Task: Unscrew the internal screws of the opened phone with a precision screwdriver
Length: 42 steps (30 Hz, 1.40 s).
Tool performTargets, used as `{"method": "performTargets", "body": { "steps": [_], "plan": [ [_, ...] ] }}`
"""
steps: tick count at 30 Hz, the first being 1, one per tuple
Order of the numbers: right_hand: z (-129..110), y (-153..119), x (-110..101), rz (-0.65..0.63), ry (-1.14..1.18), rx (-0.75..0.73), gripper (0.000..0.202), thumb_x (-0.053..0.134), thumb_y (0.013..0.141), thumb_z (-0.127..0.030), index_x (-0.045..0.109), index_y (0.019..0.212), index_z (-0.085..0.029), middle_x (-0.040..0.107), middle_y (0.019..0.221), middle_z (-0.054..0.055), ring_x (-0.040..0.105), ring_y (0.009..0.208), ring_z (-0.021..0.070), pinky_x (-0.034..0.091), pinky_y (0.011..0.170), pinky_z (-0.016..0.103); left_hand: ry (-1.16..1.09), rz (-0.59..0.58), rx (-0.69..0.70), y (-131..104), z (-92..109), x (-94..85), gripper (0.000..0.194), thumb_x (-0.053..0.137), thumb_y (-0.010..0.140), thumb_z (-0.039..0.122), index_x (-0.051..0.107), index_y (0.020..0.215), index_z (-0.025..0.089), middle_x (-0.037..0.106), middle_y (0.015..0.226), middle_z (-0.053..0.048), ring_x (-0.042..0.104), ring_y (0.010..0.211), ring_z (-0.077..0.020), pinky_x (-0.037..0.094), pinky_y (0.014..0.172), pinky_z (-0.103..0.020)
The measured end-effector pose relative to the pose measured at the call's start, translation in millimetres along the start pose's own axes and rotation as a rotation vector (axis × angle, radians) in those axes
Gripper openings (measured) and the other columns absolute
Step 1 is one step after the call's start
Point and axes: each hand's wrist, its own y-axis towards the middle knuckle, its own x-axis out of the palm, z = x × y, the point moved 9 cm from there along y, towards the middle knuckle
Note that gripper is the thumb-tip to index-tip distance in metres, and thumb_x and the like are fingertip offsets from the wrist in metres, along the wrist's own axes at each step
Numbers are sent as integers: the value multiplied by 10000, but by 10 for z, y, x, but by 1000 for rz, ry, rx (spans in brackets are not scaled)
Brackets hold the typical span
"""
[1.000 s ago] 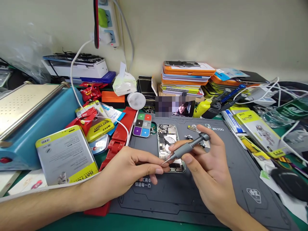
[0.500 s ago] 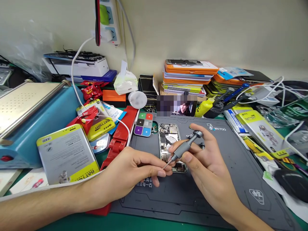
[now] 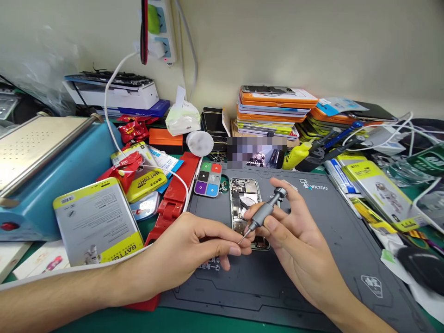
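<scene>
My right hand (image 3: 294, 231) grips a small grey screwdriver (image 3: 262, 215) by its barrel, the index finger resting near its round end cap. The driver slants down to the left, its thin tip at the fingertips of my left hand (image 3: 204, 245). Thumb and forefinger of that hand are pinched together at the tip; whatever they hold is too small or hidden to make out. Behind and beneath both hands lies an opened phone (image 3: 239, 199) with its inner parts bare, partly covered by my fingers. It rests on a dark grey work mat (image 3: 277, 286).
Left of the phone lies a tray with coloured squares (image 3: 208, 179), beside a red strip-like holder (image 3: 173, 203). Battery packs (image 3: 99, 222) and a blue machine (image 3: 62, 175) stand further left. At the back are a lit screen (image 3: 256, 152), a yellow bottle (image 3: 297, 155) and stacked orange boxes (image 3: 277, 99).
The screwdriver's cap end has tipped slightly left and down, and my right index finger moved with it. My left hand keeps its pinch. The whole view has shifted slightly.
</scene>
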Motion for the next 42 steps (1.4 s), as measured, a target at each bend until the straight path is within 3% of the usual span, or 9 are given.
{"method": "performTargets", "body": {
  "steps": [6,22,29,42],
  "plan": [
    [16,-4,26,-14,-7,-1,542,673,1051,-303,370,1494,-373,771,1053,32,747,796,165,624,768,289,9,-11,-9,9,-32,2,162,721,969,295,864,1043,273,838,1018,1,706,696,-84,518,626,-137],
    [40,8,89,-65,55,73,587,682,1046,-370,337,1522,-353,750,1070,47,730,784,170,586,736,286,-50,-39,-5,28,-32,22,153,747,950,277,863,1049,271,835,1053,-8,707,688,-82,571,704,-152],
    [43,-2,79,-38,55,118,582,661,1059,-355,321,1530,-377,740,1097,34,719,791,165,574,735,284,-33,-37,-12,32,-29,26,147,739,962,296,867,1030,266,839,1007,3,698,673,-66,530,641,-112],
    [51,3,83,-20,38,123,648,731,1016,-400,319,1516,-374,747,1061,13,731,748,155,573,741,274,-43,-38,8,35,-48,18,165,736,958,305,863,1054,261,833,1060,-10,720,695,-98,584,707,-175]
  ]
}}
